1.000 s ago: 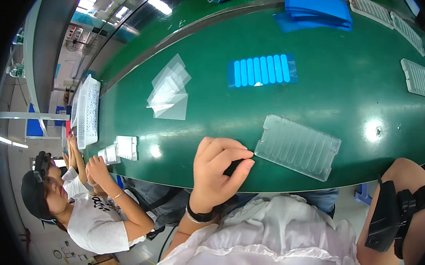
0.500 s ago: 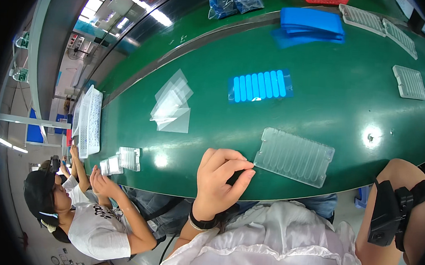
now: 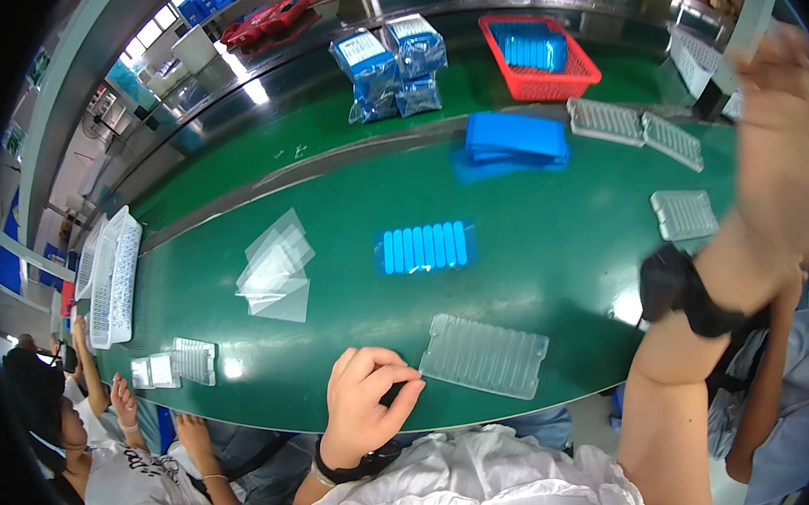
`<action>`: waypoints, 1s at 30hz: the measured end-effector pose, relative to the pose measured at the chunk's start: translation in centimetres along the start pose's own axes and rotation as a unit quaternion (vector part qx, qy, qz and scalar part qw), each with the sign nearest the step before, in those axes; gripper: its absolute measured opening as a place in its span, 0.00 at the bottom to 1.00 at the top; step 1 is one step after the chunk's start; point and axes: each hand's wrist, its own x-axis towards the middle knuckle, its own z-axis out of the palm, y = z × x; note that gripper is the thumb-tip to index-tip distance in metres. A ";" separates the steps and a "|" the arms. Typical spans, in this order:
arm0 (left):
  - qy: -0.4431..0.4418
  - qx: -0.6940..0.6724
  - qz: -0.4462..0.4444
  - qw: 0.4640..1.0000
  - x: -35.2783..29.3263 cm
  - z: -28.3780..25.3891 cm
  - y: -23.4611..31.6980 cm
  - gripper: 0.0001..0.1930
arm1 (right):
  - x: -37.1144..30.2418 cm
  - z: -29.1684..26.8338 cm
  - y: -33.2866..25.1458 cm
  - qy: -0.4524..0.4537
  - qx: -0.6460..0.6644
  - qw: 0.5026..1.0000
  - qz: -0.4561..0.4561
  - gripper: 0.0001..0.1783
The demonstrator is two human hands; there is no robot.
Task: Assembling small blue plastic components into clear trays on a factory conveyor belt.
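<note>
My left hand (image 3: 364, 404) rests at the table's near edge. Its thumb and forefinger are drawn together at the lower left corner of a clear ribbed plastic tray (image 3: 483, 357), which lies flat. My right hand (image 3: 792, 148) is raised at the far right, smeared by motion, so its fingers cannot be read. A black device is strapped to that wrist. Beyond the clear tray lies a blue sheet with a row of bright blue rounded strips (image 3: 426, 247). To its left, clear plastic sheets (image 3: 277, 267) overlap in a loose pile.
Farther back are stacked blue sheets (image 3: 517, 140), bagged blue packs (image 3: 366, 67) and a red basket (image 3: 581, 75) of blue pieces. Clear trays (image 3: 684, 216) lie at the right. White baskets (image 3: 120, 275) stand left. Co-workers sit at both sides, one near small trays (image 3: 193, 362).
My right arm has swung up from the table's near edge to the upper right. The view has tilted, bringing more of the far side into sight. My left hand stays by the tray corner.
</note>
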 end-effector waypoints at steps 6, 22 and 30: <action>-0.010 -0.001 0.016 1.000 0.0 0.2 0.1 0.06 | -3.3 -12.0 14.4 0.084 -0.807 0.514 0.279 0.40; 0.009 -0.033 0.029 0.999 -0.4 -0.3 -1.2 0.06 | -4.8 -15.4 20.6 0.178 -0.783 0.555 0.217 0.20; 0.003 -0.027 0.033 0.999 -0.9 -0.8 -0.9 0.05 | -0.8 -5.1 9.4 0.201 -0.633 0.683 0.304 0.11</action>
